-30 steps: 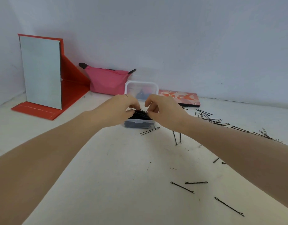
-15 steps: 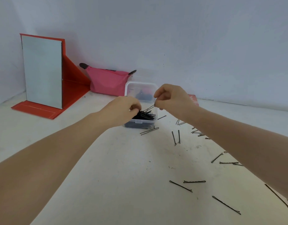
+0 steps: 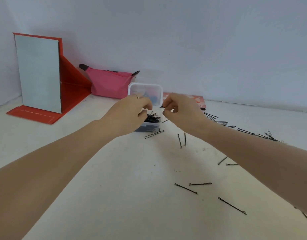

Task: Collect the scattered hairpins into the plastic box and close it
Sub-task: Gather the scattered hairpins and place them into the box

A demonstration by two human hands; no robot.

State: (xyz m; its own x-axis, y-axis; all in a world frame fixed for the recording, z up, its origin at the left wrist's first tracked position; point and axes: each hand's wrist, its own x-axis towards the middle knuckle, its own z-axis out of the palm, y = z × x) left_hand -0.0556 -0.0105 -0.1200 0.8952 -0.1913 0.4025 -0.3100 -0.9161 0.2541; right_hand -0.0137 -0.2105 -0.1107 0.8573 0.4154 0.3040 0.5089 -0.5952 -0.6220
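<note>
Far left, a standing mirror [image 3: 39,73] in its red folding case sits upright on the white surface [image 3: 114,196], and just beside it a pink pouch [image 3: 109,84] leans at the wall. Now the action: the left hand [image 3: 126,115] is down over the clear plastic box [image 3: 150,126], fingers curled into the dark heap of hairpins inside [image 3: 153,118], a ring on 1 finger. The box's lid [image 3: 145,91] stands open and upright at the back. 2 hairpins lie touching the box's front edge [image 3: 154,134]. The right hand [image 3: 182,111] hovers just right of the box, fingertips bunched together; whether a pin is pinched there, I cannot tell. The 2 hands are close but not touching. Behind the right hand, a red patterned flat case [image 3: 199,101] lies by the wall. Right of the box, 2 pins [image 3: 182,140] lie side by side; nearer the camera, 3 loose pins [image 3: 200,184] lie apart. Far right, a scattered cluster of hairpins [image 3: 263,135] stretches along the surface.
</note>
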